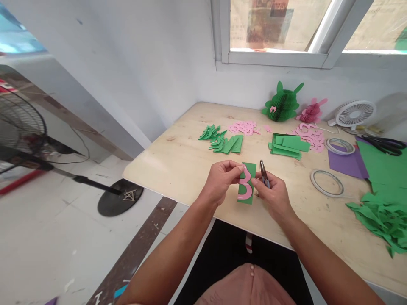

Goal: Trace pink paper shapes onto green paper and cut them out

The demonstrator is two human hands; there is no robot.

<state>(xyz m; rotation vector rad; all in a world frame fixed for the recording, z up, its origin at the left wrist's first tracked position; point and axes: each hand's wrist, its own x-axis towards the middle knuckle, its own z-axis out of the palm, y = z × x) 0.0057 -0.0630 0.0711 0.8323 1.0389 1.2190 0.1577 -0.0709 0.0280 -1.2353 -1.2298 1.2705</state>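
My left hand (pixel 219 181) pinches the upper left edge of a green paper rectangle (pixel 251 197), held upright above the table's front edge. A pink paper cutout (pixel 247 174) with a wavy, 3-like outline lies against its face, under my left thumb. In my right hand (pixel 274 194) is a pair of scissors (pixel 264 173), blades pointing up and away. The right thumb and fingertips are at the right edge of the green rectangle. Beyond my hands lie green cut shapes (pixel 213 132), a pink cutout pile (pixel 243 128) and stacked green rectangles (pixel 290 145).
On the right are more pink cutouts (pixel 310 134), tape rolls (pixel 327 183), purple paper (pixel 346 163), black-handled scissors (pixel 383 145) and green scraps (pixel 386 222). Honeycomb paper figures (pixel 282 103) and a small white fan (pixel 355 113) line the wall. A floor fan (pixel 19 123) stands left.
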